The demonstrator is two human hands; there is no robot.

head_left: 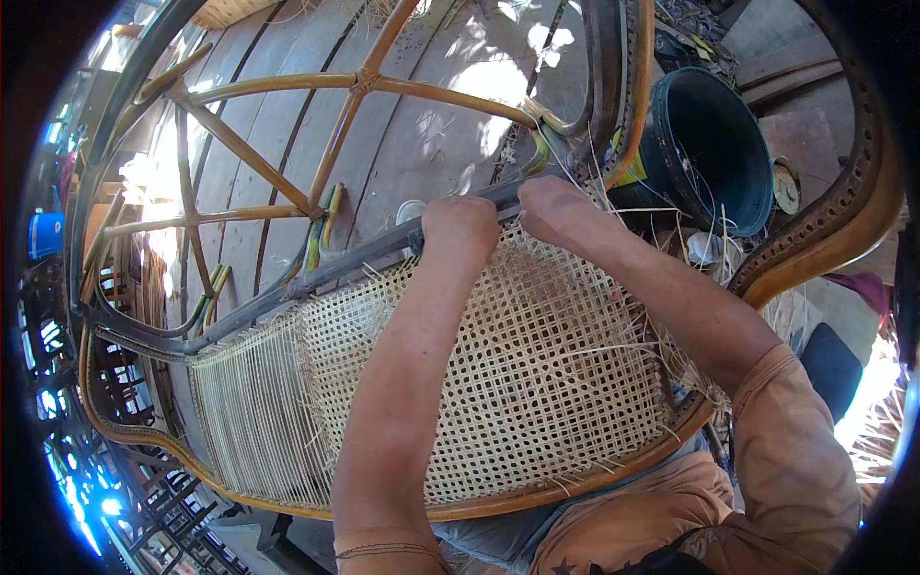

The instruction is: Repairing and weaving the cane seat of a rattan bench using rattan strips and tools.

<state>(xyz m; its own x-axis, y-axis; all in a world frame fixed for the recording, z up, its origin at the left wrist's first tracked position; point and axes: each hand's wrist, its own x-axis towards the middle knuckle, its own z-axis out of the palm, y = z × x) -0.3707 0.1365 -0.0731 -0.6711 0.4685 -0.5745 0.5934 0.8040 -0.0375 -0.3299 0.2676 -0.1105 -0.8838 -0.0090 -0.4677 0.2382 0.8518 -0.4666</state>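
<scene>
Both hands curl shut at the chair frame's far rail, left hand and right hand gripping cane there; risk: uneven pull snaps a strand or warps the woven cane panel.

Both hands are sitting side by side at the far edge of the woven cane panel, the left hand just left of the right hand, each closing its grip on the rail running along that edge. The panel is spreading toward the person from the grips, lying inside the curved chair frame. Beyond the grips, the crossed rattan spokes are standing over the plank floor. To the right of the grips, a bucket is resting on the floor, with loose cane strands lying between it and the right hand.
</scene>
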